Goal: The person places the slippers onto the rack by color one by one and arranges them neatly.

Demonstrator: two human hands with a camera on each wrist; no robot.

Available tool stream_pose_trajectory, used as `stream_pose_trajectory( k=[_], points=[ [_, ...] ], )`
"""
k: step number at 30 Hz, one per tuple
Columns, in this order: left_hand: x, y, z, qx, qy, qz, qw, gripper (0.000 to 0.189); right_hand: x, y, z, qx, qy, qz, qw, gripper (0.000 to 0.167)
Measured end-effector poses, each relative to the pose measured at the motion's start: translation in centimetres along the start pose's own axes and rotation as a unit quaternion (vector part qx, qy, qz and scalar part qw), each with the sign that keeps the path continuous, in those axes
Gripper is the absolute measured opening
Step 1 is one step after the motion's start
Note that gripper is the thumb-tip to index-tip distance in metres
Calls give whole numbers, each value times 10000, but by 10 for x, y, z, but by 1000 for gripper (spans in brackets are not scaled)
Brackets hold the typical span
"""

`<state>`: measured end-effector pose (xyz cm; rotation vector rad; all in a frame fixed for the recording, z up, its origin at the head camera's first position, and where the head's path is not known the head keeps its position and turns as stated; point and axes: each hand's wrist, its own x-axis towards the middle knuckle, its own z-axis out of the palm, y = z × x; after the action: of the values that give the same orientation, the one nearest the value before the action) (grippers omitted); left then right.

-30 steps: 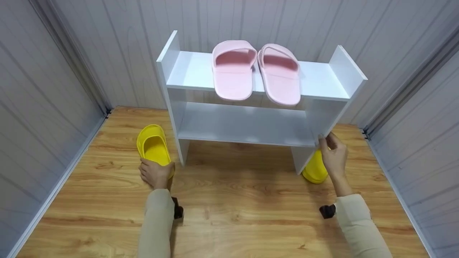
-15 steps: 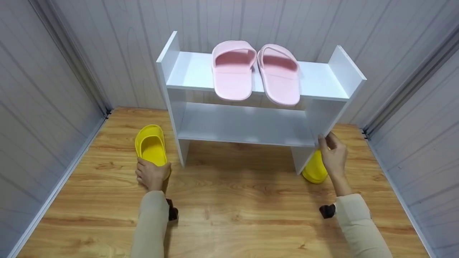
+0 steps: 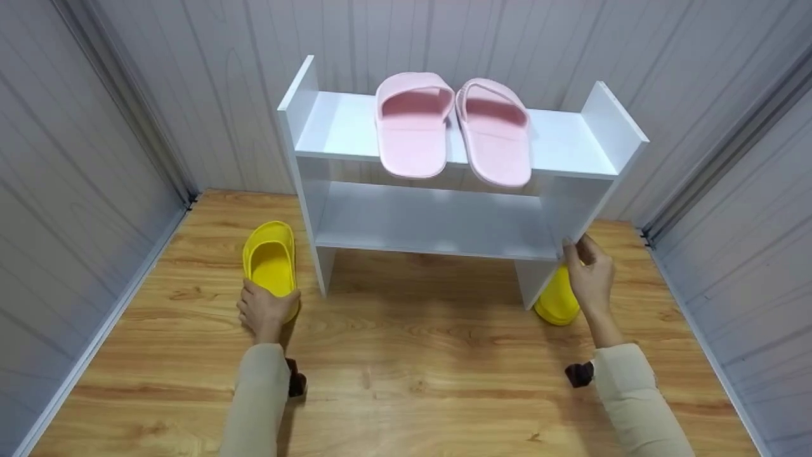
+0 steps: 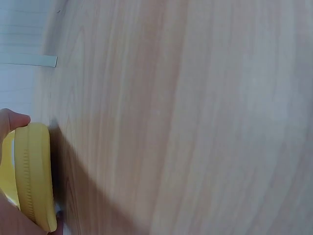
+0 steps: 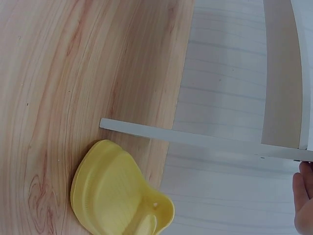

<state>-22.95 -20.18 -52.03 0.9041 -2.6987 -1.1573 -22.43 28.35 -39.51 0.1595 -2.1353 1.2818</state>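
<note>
My left hand (image 3: 263, 311) grips the heel end of a yellow clog (image 3: 271, 260) on the wooden floor, left of the white shoe rack (image 3: 431, 219). In the left wrist view, the thumb lies over the rim of the clog's heel (image 4: 35, 176). My right hand (image 3: 591, 279) pinches the front edge of the rack's right side panel, near the middle shelf. A second yellow clog (image 3: 558, 301) rests on the floor outside that panel, partly hidden by my hand; the right wrist view shows more of it (image 5: 115, 188).
Two pink slippers (image 3: 413, 136) sit side by side on the rack's top shelf, heels jutting past its front edge. Panelled walls (image 3: 82, 209) enclose the floor at the left, back and right.
The left hand has shifted slightly left and toward me, and the clog it holds has swung to point a little straighter ahead. The right hand and rack look almost still.
</note>
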Motion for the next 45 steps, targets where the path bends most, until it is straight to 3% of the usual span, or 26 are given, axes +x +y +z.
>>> stream_pose_trajectory(
  k=[20, 45],
  points=[
    [-3, -8, -16, 188, -370, 785, 9961, 105, 0, 1, -1, 87, -73, 56, 9999, 28],
    [-11, -10, -47, 324, -738, 1454, 9861, 101, 0, 0, 0, -81, 25, -33, 10000, 27]
  ],
)
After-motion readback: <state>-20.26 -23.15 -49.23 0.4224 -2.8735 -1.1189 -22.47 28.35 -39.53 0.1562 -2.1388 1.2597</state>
